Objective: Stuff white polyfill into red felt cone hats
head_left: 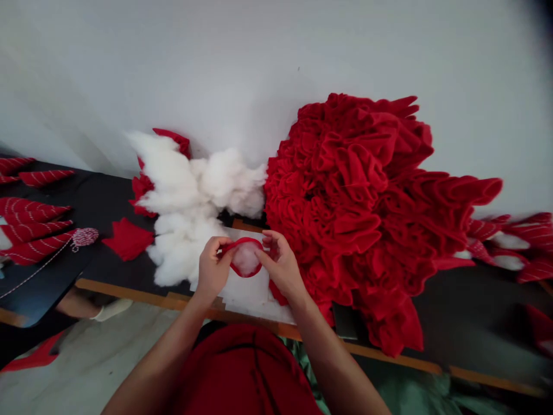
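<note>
The fingers of the left hand [213,268] and right hand [281,265] pinch the rim of a red fabric pouch [246,273] with white stuffing [245,259] inside, above a white sheet [254,295]. If the pinch becomes loose, the stuffing can slip out, and the pouch can drop.

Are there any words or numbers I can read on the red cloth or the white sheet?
None can be read: the red cloth ring held by the left hand and right hand, the white sheet and the striped red cloth pieces show no words, labels, numbers or signs.
</note>
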Demonstrator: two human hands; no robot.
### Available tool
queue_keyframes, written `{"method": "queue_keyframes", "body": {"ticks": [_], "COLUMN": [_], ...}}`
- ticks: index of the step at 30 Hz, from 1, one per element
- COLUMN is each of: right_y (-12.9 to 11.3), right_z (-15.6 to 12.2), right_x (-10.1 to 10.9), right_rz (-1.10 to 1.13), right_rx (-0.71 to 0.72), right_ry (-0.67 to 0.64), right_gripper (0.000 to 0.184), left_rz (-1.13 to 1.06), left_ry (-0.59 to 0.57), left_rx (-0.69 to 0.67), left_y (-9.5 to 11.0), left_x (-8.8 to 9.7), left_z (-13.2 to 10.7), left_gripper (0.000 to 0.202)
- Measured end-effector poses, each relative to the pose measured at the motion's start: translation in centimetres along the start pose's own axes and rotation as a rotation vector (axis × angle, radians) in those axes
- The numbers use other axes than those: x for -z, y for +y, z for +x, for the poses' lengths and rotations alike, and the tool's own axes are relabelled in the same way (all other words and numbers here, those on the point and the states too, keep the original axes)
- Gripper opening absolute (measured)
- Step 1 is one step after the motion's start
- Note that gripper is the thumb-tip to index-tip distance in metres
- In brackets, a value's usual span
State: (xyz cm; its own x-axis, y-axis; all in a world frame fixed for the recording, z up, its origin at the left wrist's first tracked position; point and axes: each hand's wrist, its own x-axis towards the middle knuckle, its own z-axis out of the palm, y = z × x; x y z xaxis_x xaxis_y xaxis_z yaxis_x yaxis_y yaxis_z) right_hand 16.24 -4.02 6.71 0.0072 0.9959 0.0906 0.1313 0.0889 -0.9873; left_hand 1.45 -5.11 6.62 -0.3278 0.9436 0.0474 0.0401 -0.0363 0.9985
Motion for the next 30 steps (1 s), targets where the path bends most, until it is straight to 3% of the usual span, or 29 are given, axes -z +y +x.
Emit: {"method": "queue_keyframes", "body": {"ticks": [3, 8, 11, 14, 19, 27, 30], "right_y": [0.9, 1.3, 1.3, 1.5, 1.7, 1.2, 1.1], "right_z": [-0.8, -0.9, -1.1, -1.5, -2.0, -2.2, -2.4], "right_x": [-0.6, -1.0, -0.9, -1.0, -1.0, -0.5, -0.3], "right_rz": [0.005, -0.021, 0.026, 0.049, -0.016, 0.018, -0.007], "right_rx": [-0.106, -0.067, -0.072, -0.061, -0.032, -0.010, 0.033], "right_ry": [0.017, 0.159, 0.182, 0.149, 0.196, 0.101, 0.101], "right_gripper": [0.042, 0.023, 0.022, 0.020, 0.016, 0.012, 0.009], "left_rz": [0.017, -0.178, -0.286, -0.311, -0.080, -0.263, -0.271], "left_ry": [-0.003, 0.024, 0.014, 0.014, 0.077, -0.057, -0.154], "left_rx": [0.015, 0.065, 0.187, 0.276, 0.149, 0.278, 0.351], "left_y": [-0.3, 0.1, -0.3, -1.1, -1.8, -0.3, -0.5], "left_x": [-0.2, -0.9, -1.2, -1.2, -0.7, 0.4, 0.4], "left_z": [-0.6, -2.0, -2.4, -2.2, -1.8, -2.0, -1.5], "left_gripper": [0.006, 0.025, 0.032, 0.024, 0.014, 0.040, 0.034]}}
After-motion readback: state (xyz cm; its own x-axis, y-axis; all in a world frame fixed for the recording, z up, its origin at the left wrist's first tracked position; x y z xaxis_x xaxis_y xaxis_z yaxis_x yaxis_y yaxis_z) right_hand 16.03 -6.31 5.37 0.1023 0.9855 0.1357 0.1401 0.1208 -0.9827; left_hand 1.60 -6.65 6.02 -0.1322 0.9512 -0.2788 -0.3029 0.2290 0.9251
